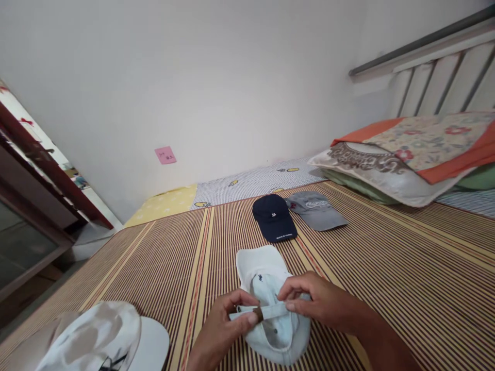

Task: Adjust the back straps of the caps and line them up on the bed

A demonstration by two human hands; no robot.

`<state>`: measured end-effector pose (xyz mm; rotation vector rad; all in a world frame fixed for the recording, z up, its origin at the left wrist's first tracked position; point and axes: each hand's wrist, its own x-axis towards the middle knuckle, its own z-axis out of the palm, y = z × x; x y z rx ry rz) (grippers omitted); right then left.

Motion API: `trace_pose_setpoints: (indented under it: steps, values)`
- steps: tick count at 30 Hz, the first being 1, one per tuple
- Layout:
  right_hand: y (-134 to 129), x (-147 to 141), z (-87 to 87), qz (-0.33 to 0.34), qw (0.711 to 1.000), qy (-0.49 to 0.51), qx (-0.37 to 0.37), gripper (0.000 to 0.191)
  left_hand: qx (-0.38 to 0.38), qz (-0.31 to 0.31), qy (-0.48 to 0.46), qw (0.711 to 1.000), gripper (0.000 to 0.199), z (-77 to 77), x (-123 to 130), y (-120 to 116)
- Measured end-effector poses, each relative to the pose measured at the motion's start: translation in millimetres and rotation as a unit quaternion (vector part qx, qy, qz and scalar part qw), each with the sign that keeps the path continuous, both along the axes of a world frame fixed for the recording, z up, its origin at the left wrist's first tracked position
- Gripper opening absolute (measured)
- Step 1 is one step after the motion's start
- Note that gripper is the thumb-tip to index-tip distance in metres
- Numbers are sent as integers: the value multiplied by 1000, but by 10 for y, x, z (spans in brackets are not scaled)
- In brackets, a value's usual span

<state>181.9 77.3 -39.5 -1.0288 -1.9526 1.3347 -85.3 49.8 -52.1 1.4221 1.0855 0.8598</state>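
A pale blue-white baseball cap [263,259] lies on the striped mat in front of me, its brim pointing away and its back strap [271,311] towards me. My left hand [228,320] pinches the strap's left part beside a small brown buckle [258,313]. On the strap's right end, the thumb and fingers of my right hand [309,296] are closed. Below the strap the cap's rear opening shows, with part of its inside.
Beyond it lie a navy cap [273,214] and a grey cap [319,210], touching. At the lower left sits a white patterned cap [104,335]. Stacked pillows [394,170] fill the right side of the striped mat [174,257]. A white wall [232,93] stands behind.
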Motion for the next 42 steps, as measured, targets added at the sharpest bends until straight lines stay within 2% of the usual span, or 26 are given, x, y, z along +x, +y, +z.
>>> trace_pose_setpoints:
  steps: [8,13,20,24,28,34,38,42]
  values:
    - [25,31,-57,-2,999,-1,34,17,-21,7,-32,999,42,-75,0,10]
    - [1,21,-28,-4,1000,2,12,20,-23,3,-52,998,45,-53,-29,-8]
    - [-58,-92,18,-1,1000,13,-18,33,-24,0,-27,999,44,-52,7,-16]
    - [-142,-211,140,-21,998,-52,21,38,-9,-11,-39,999,45,-48,-16,-9]
    - [-234,-346,245,-31,994,-74,73,32,2,-14,-48,999,46,-19,-100,-13]
    - [-263,-482,191,-18,990,-72,119,28,-4,-27,-69,997,43,22,-145,-42]
    - [-231,-521,149,-19,987,-66,147,19,-19,-29,-62,997,39,-19,-98,-46]
    - [-172,-421,182,-56,987,-53,144,16,-13,-16,-64,998,37,-78,-70,-23]
